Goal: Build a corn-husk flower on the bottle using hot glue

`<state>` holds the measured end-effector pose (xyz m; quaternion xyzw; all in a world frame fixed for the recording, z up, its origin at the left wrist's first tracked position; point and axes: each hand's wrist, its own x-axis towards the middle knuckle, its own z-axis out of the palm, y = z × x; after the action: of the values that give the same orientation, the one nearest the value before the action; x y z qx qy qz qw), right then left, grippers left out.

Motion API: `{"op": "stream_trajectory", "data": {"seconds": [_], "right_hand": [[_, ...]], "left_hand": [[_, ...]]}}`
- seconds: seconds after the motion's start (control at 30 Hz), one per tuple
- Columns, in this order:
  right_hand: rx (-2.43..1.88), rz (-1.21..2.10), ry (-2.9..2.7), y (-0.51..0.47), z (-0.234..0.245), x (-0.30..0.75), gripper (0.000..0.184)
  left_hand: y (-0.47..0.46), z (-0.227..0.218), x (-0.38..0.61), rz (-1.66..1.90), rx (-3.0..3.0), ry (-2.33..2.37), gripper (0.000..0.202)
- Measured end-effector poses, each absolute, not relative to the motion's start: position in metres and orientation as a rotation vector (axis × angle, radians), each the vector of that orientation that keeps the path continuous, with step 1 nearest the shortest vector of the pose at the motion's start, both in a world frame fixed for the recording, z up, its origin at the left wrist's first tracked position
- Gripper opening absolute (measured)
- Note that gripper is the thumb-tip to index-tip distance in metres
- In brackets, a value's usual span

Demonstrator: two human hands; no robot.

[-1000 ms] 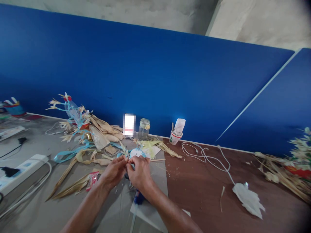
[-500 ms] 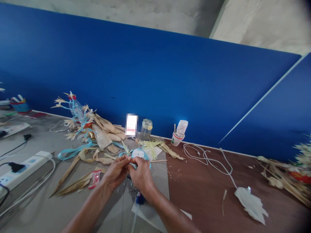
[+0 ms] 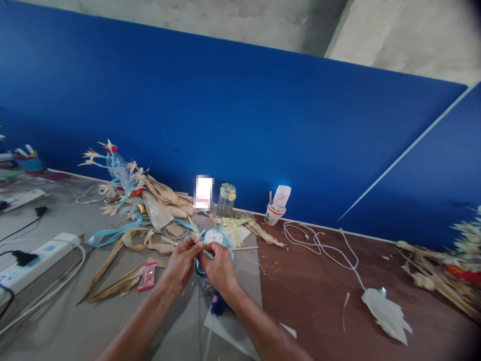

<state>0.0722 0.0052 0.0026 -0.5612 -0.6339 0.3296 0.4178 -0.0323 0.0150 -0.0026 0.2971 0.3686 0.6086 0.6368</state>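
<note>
My left hand and my right hand meet fingertip to fingertip above the table, both closed in a pinch. Out of the left fingertips rises a small corn husk flower with pale pointed petals. What the right fingers pinch is hidden between the hands. Just behind them lies a roll of light blue tape with a white centre. Dry husk strips spread beyond the roll, and a thin stick lies to its right. Below my right wrist sits a dark blue object, partly covered.
At left stand a power strip and a plastic bottle with husk flowers on blue stems. A red candy packet lies nearby. Along the blue partition are a lidded jar, a paper cup and a white cable.
Both hands stay together in nearly the same place, with only a slight shift of the fingers. The surrounding things have not moved.
</note>
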Motion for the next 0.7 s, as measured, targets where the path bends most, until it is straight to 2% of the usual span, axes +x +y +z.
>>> {"op": "stream_trajectory", "data": {"seconds": [0.27,0.57,0.7], "right_hand": [[-1.314,0.828,-1.545,0.0056,0.0022,0.0741,0.012],[-1.341,0.521,-1.686,0.0028,0.0079,0.0783,0.01],[-1.33,0.412,-1.731,0.0011,0.0081,0.078,0.012]], "left_hand": [[0.0076,0.0025,-0.033,1.394,0.767,0.778,0.019],[0.0094,0.0035,-0.0362,1.286,0.655,0.702,0.015],[0.0086,0.0059,-0.0354,1.259,0.678,0.698,0.021]]}}
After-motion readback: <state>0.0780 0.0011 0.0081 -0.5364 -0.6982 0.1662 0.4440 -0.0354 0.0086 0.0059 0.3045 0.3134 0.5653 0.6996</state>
